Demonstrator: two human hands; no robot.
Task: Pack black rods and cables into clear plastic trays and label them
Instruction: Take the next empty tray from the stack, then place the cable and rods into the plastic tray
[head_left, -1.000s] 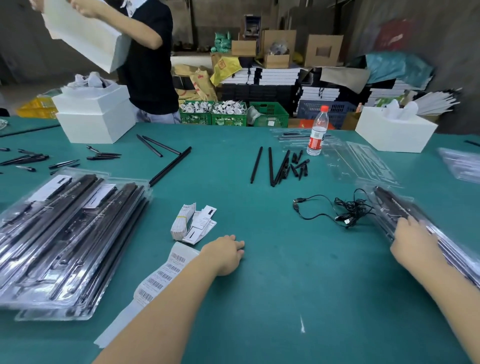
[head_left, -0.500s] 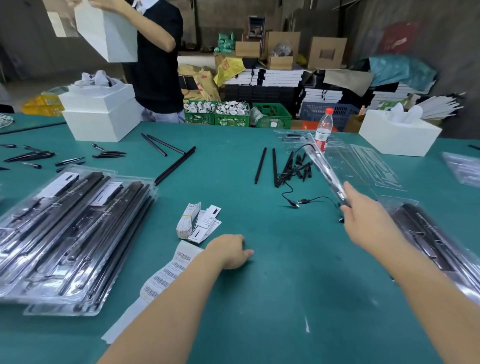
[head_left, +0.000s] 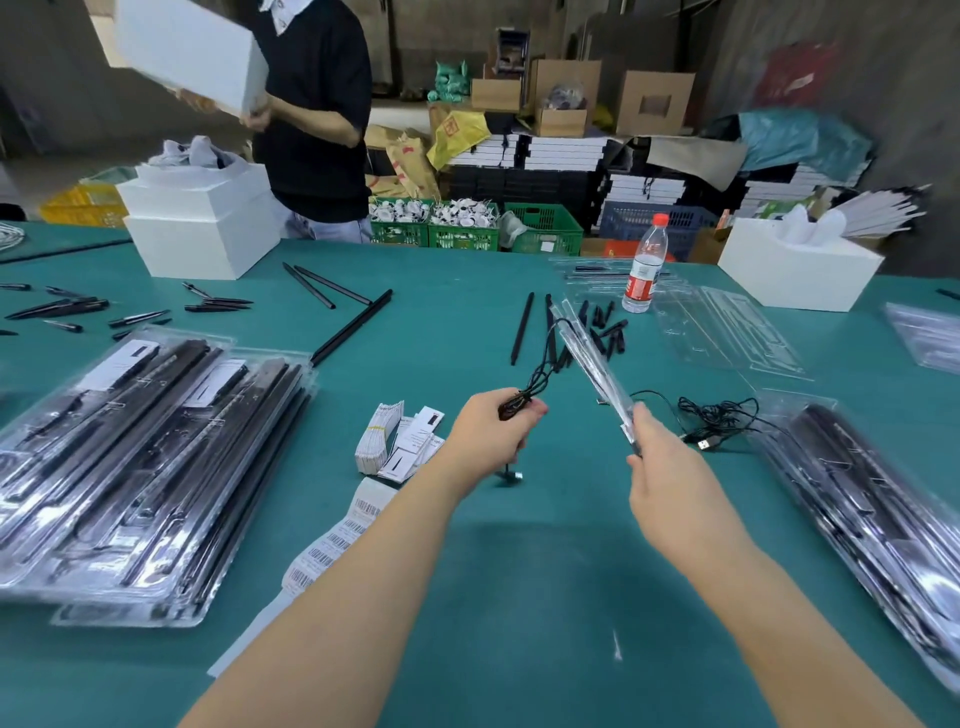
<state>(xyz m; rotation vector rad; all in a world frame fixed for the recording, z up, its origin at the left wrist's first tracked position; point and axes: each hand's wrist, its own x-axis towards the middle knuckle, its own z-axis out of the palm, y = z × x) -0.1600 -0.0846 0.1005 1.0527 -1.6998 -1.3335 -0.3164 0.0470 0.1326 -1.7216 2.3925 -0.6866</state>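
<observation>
My right hand (head_left: 658, 457) grips the near end of a clear plastic tray (head_left: 592, 364) held on edge above the green table. My left hand (head_left: 491, 428) pinches a black cable (head_left: 540, 371) that loops up toward the tray, its plug dangling below the hand. Loose black rods (head_left: 521, 332) lie just beyond. More black cable (head_left: 714, 418) lies tangled to the right. Stacks of filled trays sit at the left (head_left: 140, 467) and right (head_left: 872, 509). A barcode label strip (head_left: 337, 540) and small label cards (head_left: 402, 439) lie by my left forearm.
A water bottle (head_left: 644, 265) stands behind empty clear trays (head_left: 722, 327). White foam boxes sit at the back left (head_left: 202, 223) and back right (head_left: 800, 265). A person in a black top (head_left: 311, 114) holds a white box beyond the table. More rods (head_left: 353, 325) are scattered at left.
My right hand lifted a tray off the right stack and brought it to the centre. My left hand rose from the table and took hold of a cable.
</observation>
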